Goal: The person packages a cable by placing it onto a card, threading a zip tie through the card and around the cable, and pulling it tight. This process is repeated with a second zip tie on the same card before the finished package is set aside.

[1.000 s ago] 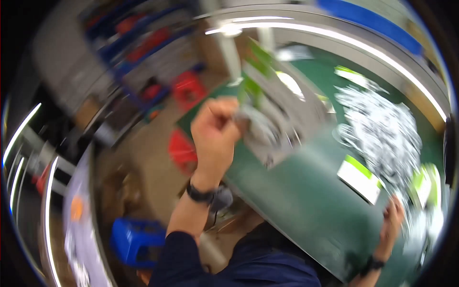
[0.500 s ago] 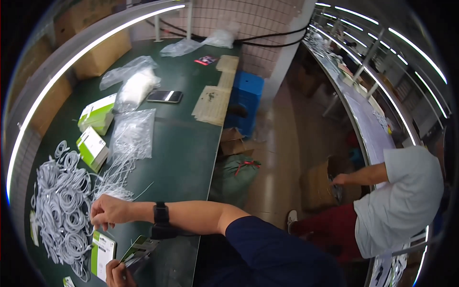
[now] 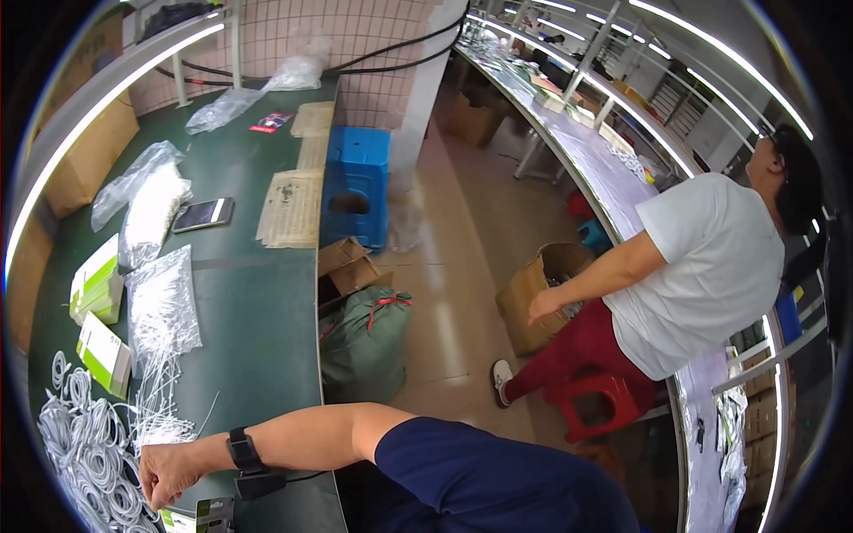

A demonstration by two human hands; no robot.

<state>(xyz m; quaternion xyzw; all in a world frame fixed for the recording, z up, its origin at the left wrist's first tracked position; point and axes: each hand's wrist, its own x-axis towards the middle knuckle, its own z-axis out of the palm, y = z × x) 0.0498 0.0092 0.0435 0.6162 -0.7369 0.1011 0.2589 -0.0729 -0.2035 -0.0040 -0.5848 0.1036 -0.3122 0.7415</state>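
My right hand [image 3: 167, 473], with a black band on its wrist, is at the lower left with its fingers curled together; whatever they may pinch is hidden. Just below it are a white and green card [image 3: 178, 521] and a dark, clear-fronted package [image 3: 215, 513], both cut off by the lower edge. Beside the hand lies a pile of coiled grey cables [image 3: 93, 462]. Thin white ties [image 3: 164, 400] spread out of a clear plastic bag [image 3: 164, 298] just beyond the hand. My left hand is out of view.
Stacks of green and white cards [image 3: 105, 354], a phone [image 3: 203, 215] and brown sheets [image 3: 291, 209] lie on the green table [image 3: 258, 320]. Right of it stand a blue stool [image 3: 360, 178] and a green sack [image 3: 364, 346]. A co-worker [image 3: 702, 266] is beside a cardboard box [image 3: 520, 306] and red stool [image 3: 591, 404].
The view has swung to the right, so the table sits further left and my left hand has left the picture. The co-worker's hand has come away from the box.
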